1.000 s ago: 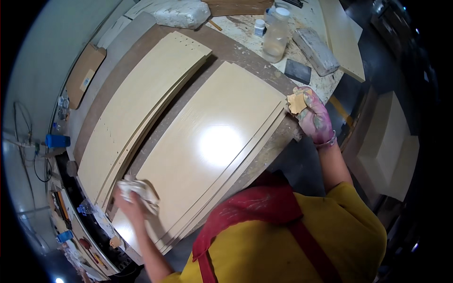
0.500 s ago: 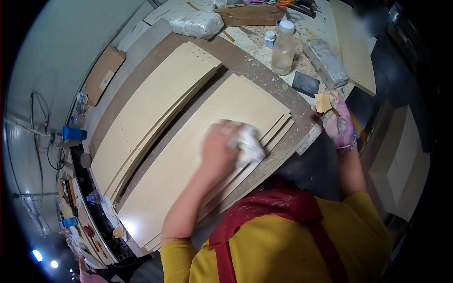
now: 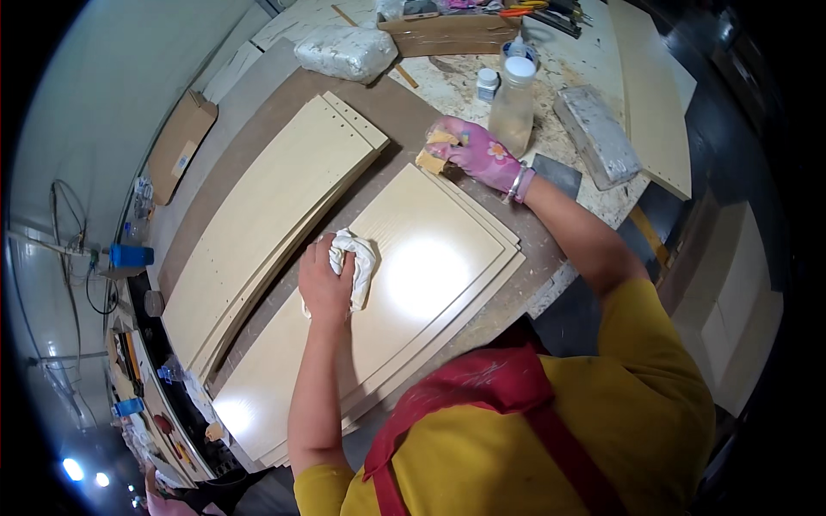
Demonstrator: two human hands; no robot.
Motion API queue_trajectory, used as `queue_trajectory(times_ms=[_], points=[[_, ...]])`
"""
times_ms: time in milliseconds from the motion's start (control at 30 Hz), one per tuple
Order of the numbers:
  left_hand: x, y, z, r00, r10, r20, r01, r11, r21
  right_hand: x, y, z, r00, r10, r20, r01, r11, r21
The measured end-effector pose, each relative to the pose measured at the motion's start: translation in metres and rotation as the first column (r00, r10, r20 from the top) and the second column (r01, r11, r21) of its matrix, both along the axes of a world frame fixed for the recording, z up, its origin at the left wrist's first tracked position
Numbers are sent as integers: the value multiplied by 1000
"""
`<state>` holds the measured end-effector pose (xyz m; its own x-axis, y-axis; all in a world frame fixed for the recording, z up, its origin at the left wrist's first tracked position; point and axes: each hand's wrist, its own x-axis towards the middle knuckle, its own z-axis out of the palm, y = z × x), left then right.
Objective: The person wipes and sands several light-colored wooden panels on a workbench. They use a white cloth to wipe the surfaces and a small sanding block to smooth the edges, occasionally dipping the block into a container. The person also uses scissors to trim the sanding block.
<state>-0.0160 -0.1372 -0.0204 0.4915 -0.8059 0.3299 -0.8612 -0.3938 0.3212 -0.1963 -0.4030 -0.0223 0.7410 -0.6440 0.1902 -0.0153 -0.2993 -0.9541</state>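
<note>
- The top panel (image 3: 391, 331) lies flat on a stack of like boards on the brown worktop (image 3: 555, 225), nearest the person's body; lower boards jut out unevenly along its near edge and far end.
- Its face is pale cream, smooth and sleek, with faint fine lines near its middle; one broad white glare sits on the right part, a smaller one at the left end.
- The bare left hand (image 3: 325, 279) rests on it, fingers bent and clamped on a crumpled white cloth (image 3: 362, 268).
- The right hand (image 3: 475, 153), in a pink flowered glove, pinches folded tan sandpaper (image 3: 432, 162) at the panel's far end; whether the sheet touches the wood, I cannot tell.
- Beyond lies a second board stack (image 3: 271, 211), drilled with small dark holes.
</note>
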Motion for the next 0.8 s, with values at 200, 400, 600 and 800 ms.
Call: queue_trajectory(times_ms=[200,400,600,800], points=[[-5,-3,3,998,38,-41,-37,999,18,30,-11,0,983,125,-135,-144,980,-141],[-2,-2,2,997,61,-54,-60,998,23,6,-19,0,923,256,-289,-298,948,-114],[-2,-4,3,997,52,-60,-51,999,17,32,-17,6,969,88,-229,-126,979,-158],[-1,-2,0,998,52,-35,-52,999,-7,9,-7,5,946,159,-282,-216,959,-185]])
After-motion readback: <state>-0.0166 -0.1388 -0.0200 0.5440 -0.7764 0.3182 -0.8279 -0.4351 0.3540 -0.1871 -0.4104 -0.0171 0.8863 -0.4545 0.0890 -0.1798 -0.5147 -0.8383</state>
